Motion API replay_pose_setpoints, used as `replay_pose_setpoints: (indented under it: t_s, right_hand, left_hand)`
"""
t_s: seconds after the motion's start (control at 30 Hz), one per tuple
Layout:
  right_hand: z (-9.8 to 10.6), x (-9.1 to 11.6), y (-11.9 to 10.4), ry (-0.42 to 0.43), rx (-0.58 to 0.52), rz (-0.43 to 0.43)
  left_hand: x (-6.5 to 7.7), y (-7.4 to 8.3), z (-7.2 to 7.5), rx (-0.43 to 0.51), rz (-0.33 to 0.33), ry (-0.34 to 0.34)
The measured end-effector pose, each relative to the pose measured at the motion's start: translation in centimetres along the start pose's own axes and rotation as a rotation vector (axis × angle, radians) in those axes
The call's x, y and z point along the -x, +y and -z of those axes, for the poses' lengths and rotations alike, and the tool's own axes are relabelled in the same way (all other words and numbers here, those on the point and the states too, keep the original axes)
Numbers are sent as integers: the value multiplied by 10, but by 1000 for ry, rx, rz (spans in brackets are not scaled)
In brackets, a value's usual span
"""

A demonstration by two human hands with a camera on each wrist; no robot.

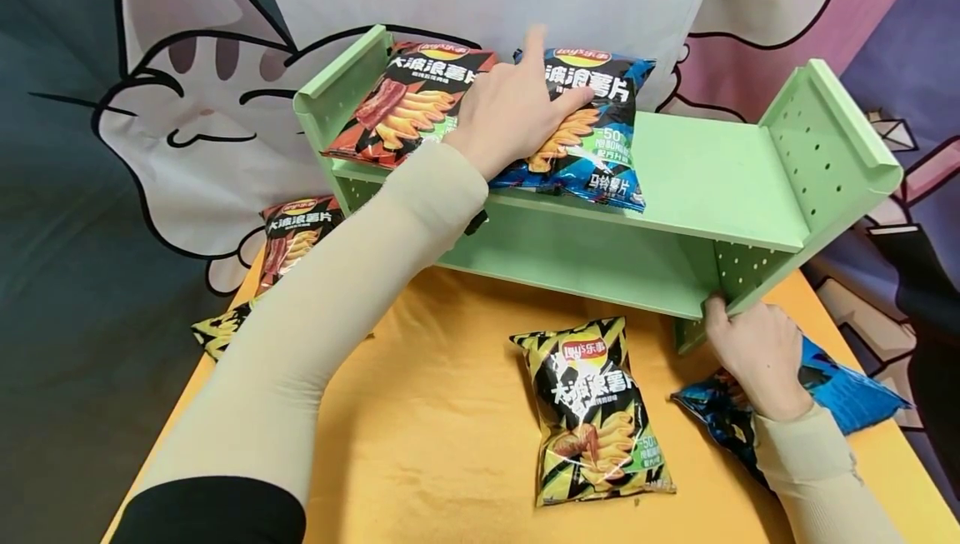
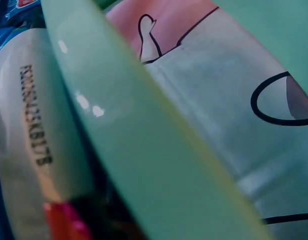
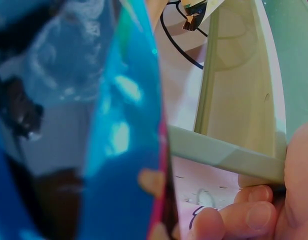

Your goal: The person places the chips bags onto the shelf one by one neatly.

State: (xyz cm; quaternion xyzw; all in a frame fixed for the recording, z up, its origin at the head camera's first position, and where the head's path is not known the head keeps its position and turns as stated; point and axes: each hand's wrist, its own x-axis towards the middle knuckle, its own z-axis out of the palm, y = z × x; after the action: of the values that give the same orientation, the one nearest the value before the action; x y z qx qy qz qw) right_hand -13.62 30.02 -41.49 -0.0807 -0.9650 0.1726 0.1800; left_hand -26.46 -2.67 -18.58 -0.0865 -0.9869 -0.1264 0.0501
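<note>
left hand [image 1: 510, 111]: index and thumb apart, on upper blue bag [image 1: 600, 140]
upper blue bag: on green shelf [image 1: 712, 169], one o'clock
right hand [image 1: 757, 352]: gripping shelf's edge, four o'clock
upper red bag [image 1: 416, 107]: eleven o'clock

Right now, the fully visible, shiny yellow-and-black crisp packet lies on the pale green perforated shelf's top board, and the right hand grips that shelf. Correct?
Not quite: that shiny yellow-and-black crisp packet lies on the orange table, in front of the pale green perforated shelf, as the head view shows. The right hand does grip that shelf.
</note>
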Motion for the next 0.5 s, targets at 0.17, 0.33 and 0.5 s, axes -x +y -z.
replay_pose_setpoints:
  t_s: [0.17,0.33,0.5]
  right_hand:
    - [-1,-2,-1,-5,-1,-4]
    - [-1,-3,-1,-13,-2,-29]
    - [0,-2,0,-13,-4,-34]
  left_hand:
    - [-4,0,4,-79,-33,-68]
    - [-8,3,11,-98,-9,-204]
    - [-9,6,14,-95,0,-269]
